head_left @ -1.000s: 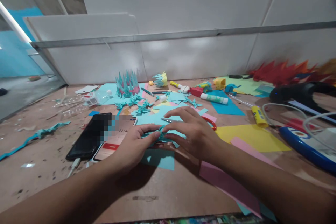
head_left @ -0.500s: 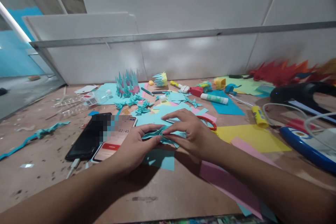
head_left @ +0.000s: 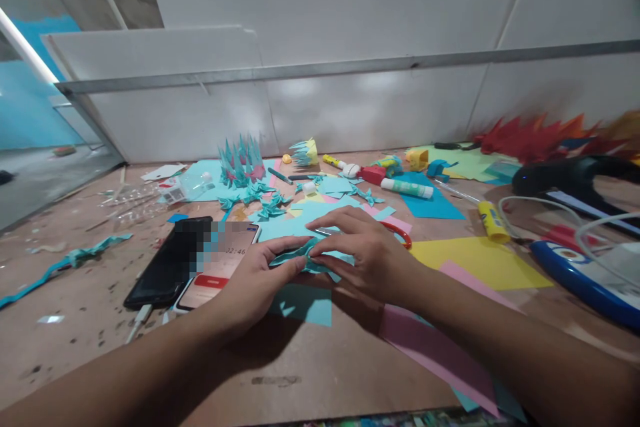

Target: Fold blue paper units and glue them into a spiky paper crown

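A folded piece of teal paper [head_left: 314, 257] is pinched between my two hands above the table. My left hand [head_left: 263, 273] grips its left end between thumb and fingers. My right hand [head_left: 357, 250] pinches it near the middle, the fingertips close to my left thumb. Under and behind the hands lie flat teal paper sheets [head_left: 305, 303]. Scissors with a red handle [head_left: 399, 233] rest just behind my right hand, their blades partly covered by it. Several twisted teal paper pieces [head_left: 273, 203] lie farther back.
Two phones, one black [head_left: 170, 260] and one lit [head_left: 220, 267], lie left of my hands. Spiky teal paper work [head_left: 243, 160] stands near the white wall. A glue stick [head_left: 407, 188], yellow paper [head_left: 480, 263], pink paper [head_left: 435, 353] and a blue-rimmed object [head_left: 580, 280] are to the right.
My hands stay in nearly the same place, still pinching the teal paper; its left part shows a little more open. The lit phone's timer has advanced by one second.
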A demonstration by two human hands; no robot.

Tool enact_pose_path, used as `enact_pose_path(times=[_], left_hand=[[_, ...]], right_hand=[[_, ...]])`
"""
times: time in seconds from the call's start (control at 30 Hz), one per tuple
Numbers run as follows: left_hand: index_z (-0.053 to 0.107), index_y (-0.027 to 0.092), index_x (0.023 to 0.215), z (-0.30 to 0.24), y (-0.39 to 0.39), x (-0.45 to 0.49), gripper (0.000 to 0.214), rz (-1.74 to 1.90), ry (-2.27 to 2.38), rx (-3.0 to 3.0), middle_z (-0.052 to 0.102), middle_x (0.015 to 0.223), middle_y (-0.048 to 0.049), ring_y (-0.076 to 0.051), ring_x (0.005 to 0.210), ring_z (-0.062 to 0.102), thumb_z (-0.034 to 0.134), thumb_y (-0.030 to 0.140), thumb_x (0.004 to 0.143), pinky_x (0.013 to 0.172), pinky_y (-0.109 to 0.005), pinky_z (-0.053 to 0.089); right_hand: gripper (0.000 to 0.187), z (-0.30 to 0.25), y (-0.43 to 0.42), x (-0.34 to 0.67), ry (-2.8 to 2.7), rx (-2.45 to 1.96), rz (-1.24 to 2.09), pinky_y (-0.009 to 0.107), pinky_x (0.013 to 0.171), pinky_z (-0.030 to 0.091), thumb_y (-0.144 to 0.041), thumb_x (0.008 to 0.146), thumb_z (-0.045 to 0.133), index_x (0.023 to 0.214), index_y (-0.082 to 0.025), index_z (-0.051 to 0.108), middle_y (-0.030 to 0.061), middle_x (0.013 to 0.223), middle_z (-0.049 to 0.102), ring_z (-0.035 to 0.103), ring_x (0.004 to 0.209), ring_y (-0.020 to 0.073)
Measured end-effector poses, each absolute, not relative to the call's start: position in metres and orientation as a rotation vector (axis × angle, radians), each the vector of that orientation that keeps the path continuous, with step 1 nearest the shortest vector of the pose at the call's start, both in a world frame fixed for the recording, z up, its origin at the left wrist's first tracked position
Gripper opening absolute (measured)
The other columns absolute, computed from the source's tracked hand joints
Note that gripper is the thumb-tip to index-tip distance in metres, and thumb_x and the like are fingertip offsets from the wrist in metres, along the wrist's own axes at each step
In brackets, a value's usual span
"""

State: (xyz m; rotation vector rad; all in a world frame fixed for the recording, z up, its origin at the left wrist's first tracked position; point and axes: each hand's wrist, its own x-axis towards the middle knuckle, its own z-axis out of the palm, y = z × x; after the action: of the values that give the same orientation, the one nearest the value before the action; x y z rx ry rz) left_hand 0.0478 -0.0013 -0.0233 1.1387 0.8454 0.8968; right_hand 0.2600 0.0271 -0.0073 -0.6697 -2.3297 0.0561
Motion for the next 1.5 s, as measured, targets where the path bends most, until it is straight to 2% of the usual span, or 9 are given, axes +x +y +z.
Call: enact_pose_path(times=[0.13,0.3,0.47,0.6,0.77,0.93,1.17,1.33,1.5], left_hand=[[0.071,0.017,0.12,-0.025,-0.001,0.049,0.039,0.921,0.824,1.038,0.075,0.116,-0.0142,-0.029,0.097,0.074,0.075,0.034,0.085,0.084,-0.04,0.057],[0.069,0.019,0.123,-0.026,-0.002,0.05,0.042,0.916,0.884,1.09,0.075,0.118,-0.0132,-0.027,0.098,0.074,0.077,0.032,0.084,0.088,-0.041,0.055],[0.07,0.022,0.12,-0.024,0.0,0.048,0.04,0.996,0.981,1.104,0.077,0.113,-0.0086,-0.024,0.092,0.075,0.077,0.033,0.083,0.084,-0.035,0.056],[0.068,0.023,0.122,-0.023,0.0,0.049,0.043,1.028,1.031,1.043,0.079,0.102,-0.0068,-0.022,0.083,0.076,0.078,0.03,0.081,0.078,-0.033,0.057],[0.073,0.02,0.105,-0.024,0.002,0.049,0.028,1.058,1.107,1.147,0.078,0.099,-0.0068,-0.021,0.086,0.073,0.079,0.029,0.08,0.077,-0.031,0.055],[0.074,0.02,0.106,-0.022,0.001,0.051,0.027,0.997,1.002,1.158,0.077,0.104,-0.0079,-0.018,0.081,0.071,0.077,0.034,0.083,0.072,-0.029,0.055],[0.072,0.02,0.112,-0.025,-0.001,0.055,0.031,0.954,0.99,1.126,0.078,0.087,-0.0032,-0.012,0.074,0.068,0.079,0.027,0.082,0.067,-0.021,0.051],[0.073,0.016,0.102,-0.028,-0.001,0.057,0.026,0.946,0.986,1.086,0.077,0.088,-0.0049,-0.012,0.073,0.067,0.08,0.028,0.08,0.066,-0.02,0.051],[0.073,0.016,0.099,-0.03,-0.001,0.057,0.027,1.068,0.946,0.938,0.075,0.078,-0.0031,-0.013,0.066,0.069,0.082,0.028,0.077,0.065,-0.023,0.055]], right_hand=[[0.01,-0.007,0.024,0.259,-2.339,-0.74,0.095,0.045,0.095,0.048,-0.022,0.093,0.066,0.095,-0.024,0.075,0.0086,0.121,0.069,0.063,0.108,0.0247],[0.012,-0.006,0.024,0.258,-2.42,-0.691,-0.15,0.048,0.095,0.045,-0.024,0.095,0.063,0.092,-0.023,0.074,0.0083,0.126,0.068,0.061,0.111,0.0292],[0.007,-0.003,0.026,0.26,-2.233,-0.909,0.251,0.039,0.094,0.049,-0.02,0.089,0.07,0.096,-0.021,0.07,0.0083,0.118,0.069,0.063,0.11,0.0233],[0.005,-0.004,0.022,0.255,-2.114,-1.1,0.46,0.03,0.075,0.05,-0.022,0.086,0.071,0.088,-0.02,0.067,0.003,0.09,0.073,0.068,0.085,0.0188],[0.005,-0.011,0.017,0.247,-2.022,-1.15,0.699,0.025,0.061,0.048,-0.023,0.087,0.069,0.09,-0.02,0.069,0.0002,0.081,0.075,0.067,0.069,0.015],[0.009,-0.013,0.019,0.248,-1.939,-1.082,0.583,0.027,0.07,0.052,-0.017,0.086,0.067,0.091,-0.022,0.073,0.0004,0.091,0.075,0.069,0.081,0.0158],[0.01,-0.014,0.015,0.243,-2.02,-1.085,0.482,0.029,0.073,0.053,-0.02,0.088,0.066,0.095,-0.021,0.072,0.0036,0.096,0.071,0.066,0.082,0.0167],[0.004,-0.017,0.014,0.24,-1.951,-1.099,0.534,0.029,0.073,0.052,-0.02,0.087,0.067,0.089,-0.021,0.071,0.0021,0.091,0.071,0.066,0.081,0.0163],[0.008,-0.017,0.012,0.243,-2.123,-0.939,0.343,0.031,0.081,0.051,-0.018,0.091,0.065,0.093,-0.019,0.072,0.0047,0.095,0.073,0.067,0.09,0.0192]])
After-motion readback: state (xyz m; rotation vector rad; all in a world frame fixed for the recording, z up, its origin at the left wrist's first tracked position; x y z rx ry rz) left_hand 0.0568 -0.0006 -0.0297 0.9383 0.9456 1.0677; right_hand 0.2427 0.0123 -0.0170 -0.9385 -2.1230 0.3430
